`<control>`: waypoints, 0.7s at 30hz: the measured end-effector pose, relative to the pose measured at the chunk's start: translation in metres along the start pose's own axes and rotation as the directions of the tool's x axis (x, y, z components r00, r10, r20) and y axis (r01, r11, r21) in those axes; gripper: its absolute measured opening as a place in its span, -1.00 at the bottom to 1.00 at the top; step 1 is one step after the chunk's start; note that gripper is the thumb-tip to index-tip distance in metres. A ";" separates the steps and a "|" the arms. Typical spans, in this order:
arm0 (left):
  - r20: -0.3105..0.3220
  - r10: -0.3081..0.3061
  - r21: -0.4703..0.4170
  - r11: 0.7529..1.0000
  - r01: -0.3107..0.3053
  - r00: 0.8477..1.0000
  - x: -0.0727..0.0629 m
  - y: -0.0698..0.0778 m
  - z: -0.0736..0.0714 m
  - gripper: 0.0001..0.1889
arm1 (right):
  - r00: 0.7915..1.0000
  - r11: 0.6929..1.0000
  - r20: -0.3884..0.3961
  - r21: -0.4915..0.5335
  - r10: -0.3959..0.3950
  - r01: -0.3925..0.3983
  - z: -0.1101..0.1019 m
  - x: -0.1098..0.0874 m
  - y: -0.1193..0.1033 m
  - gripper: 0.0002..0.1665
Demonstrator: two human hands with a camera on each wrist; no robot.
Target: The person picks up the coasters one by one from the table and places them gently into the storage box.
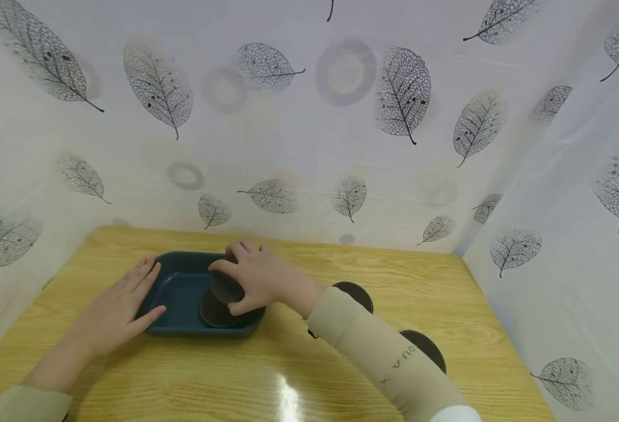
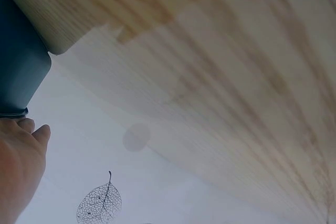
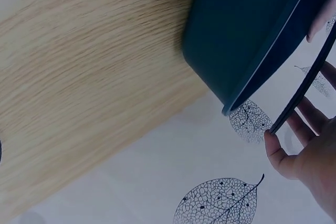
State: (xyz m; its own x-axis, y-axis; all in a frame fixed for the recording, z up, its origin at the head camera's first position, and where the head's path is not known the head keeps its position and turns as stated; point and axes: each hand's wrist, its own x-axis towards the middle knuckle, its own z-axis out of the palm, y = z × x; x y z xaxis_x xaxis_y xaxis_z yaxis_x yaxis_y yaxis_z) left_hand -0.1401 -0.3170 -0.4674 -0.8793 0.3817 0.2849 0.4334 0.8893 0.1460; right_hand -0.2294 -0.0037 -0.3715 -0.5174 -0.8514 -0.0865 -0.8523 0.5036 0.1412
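A dark blue rectangular tray sits on the wooden table. Over its right half my right hand grips a round black coaster by its edge, thumb on one side and fingers across. The right wrist view catches this held coaster edge-on, above the tray's rim. Under it, inside the tray, lies another black coaster, partly covered. My left hand rests at the tray's left side, its fingers extended along the rim and its thumb reaching over the near left corner.
Right of the tray, two more black coasters lie on the table, both partly hidden by my right sleeve. A white curtain with leaf prints stands behind the table and along its sides.
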 end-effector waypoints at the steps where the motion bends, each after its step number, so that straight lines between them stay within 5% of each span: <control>1: -0.001 -0.001 0.000 1.000 0.001 1.000 0.000 0.000 0.000 -0.03 | 1.000 1.000 0.002 -0.002 0.000 0.000 0.001 0.003 -0.001 -0.04; 21: 0.001 0.004 -0.007 1.000 -0.004 1.000 0.001 0.000 0.000 -0.04 | 0.997 0.998 0.060 -0.043 0.043 -0.041 0.024 0.031 -0.016 0.00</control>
State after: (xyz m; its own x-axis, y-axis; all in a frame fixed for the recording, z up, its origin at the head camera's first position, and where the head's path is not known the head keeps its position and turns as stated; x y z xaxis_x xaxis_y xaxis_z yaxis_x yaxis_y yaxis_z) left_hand -0.1408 -0.3170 -0.4671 -0.8777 0.3854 0.2847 0.4383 0.8859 0.1517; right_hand -0.2334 -0.0346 -0.3998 -0.5573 -0.8186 -0.1392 -0.8266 0.5309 0.1868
